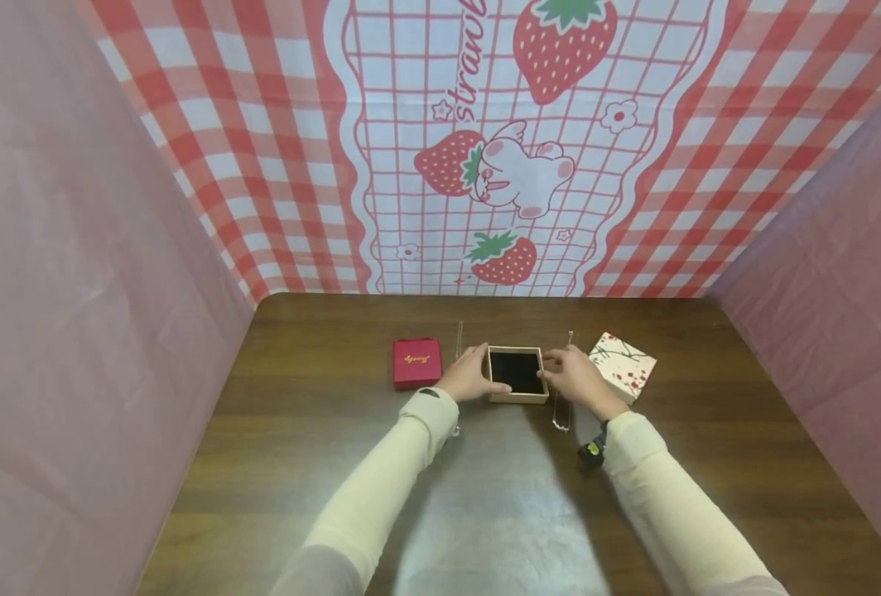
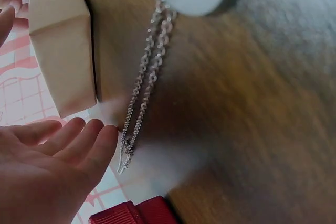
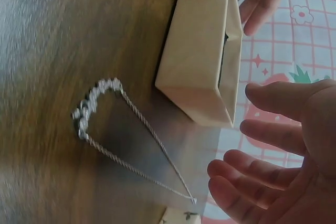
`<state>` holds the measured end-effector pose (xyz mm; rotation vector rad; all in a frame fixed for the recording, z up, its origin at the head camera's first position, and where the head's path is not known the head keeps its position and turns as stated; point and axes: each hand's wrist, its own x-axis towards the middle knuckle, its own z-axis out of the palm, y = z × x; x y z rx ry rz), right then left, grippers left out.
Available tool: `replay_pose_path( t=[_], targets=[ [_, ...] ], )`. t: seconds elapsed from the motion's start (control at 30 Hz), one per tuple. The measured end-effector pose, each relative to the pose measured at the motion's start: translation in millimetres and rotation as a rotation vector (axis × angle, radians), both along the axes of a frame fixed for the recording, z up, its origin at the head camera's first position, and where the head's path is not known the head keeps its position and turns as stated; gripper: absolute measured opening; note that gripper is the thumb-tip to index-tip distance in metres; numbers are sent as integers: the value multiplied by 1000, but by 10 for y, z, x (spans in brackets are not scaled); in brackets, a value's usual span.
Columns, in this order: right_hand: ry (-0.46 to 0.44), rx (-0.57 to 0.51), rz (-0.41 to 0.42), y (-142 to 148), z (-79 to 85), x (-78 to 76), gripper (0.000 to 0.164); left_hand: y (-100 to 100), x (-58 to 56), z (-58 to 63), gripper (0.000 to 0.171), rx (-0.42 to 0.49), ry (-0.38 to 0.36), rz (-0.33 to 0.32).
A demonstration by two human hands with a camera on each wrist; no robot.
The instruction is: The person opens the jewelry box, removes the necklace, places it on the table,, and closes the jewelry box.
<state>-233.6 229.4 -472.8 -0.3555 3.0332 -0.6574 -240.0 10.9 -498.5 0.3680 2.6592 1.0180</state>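
Note:
A cream open-topped jewelry box (image 1: 518, 398) with a black inside stands between the two hands. My left hand (image 1: 466, 378) is at its left side, thumb toward the front corner; the left wrist view shows its fingers loosely extended by the box. At the right side is my right hand (image 1: 576, 379), fingers relaxed and apart, thumb and forefinger near the rim in the right wrist view. A silver chain necklace (image 2: 142, 85) lies beside the left hand, partly hidden by it in the head view. Under the right hand lies another silver chain with a sparkling curved piece (image 3: 94, 103).
A red box (image 1: 416, 362) with gold lettering sits left of the left hand. To the right, partly behind the right hand, lies a cream square lid (image 1: 623, 364) with red blossoms. The wooden table (image 1: 299, 463) meets a strawberry-patterned cloth (image 1: 455, 257) at the back.

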Motion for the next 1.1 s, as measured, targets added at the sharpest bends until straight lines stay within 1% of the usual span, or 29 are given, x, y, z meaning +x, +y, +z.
replay_pose_path(
  t=[0.37,0.43,0.67,0.9,1.03,1.1],
  targets=[
    [9,26,-22,151,54,-40,39,-14,5,-8,108,30,-12,-38],
    [4,31,-15,178,76,-50,41,-13,5,-9,110,36,-11,-42],
    [-32,75,60,256,124,-126,53,-8,-4,-9,111,31,5,-58],
    [-52,83,74,344,149,-186,62,1,-41,-24,111,4,27,-83],
    [-67,75,77,419,163,-197,68,-5,-47,-30,111,2,20,-84],
    [-88,68,71,460,173,-199,71,-12,-45,-30,111,-3,11,-85]
  ],
)
